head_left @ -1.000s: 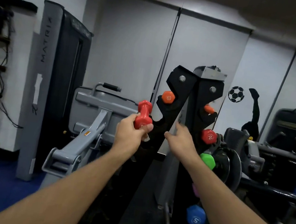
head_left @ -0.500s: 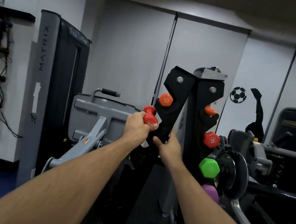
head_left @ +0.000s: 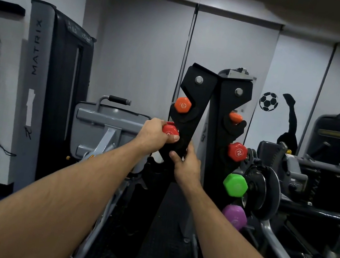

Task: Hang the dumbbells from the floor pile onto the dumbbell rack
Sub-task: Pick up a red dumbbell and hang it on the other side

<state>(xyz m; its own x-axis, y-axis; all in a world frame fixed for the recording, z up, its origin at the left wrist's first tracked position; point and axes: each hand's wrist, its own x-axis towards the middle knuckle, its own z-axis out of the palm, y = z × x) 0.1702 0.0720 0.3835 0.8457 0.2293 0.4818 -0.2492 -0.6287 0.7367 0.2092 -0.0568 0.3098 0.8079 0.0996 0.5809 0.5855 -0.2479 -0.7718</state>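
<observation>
Your left hand [head_left: 155, 134] is curled around a red hexagonal-ended dumbbell [head_left: 170, 130], pressing it against the left edge of the tall black metal dumbbell rack [head_left: 191, 114], directly below an orange hexagonal-ended dumbbell [head_left: 183, 105] already seated in the rack's top slot. Your right hand [head_left: 186, 166], just below and right of your left, grips the lower edge of the same black plate, thumb wrapped over its front. To the right of your right hand, a second red dumbbell marked 2 [head_left: 237, 153], a green dumbbell [head_left: 235, 185] and a purple dumbbell [head_left: 234, 216] hang on the rack's right side.
</observation>
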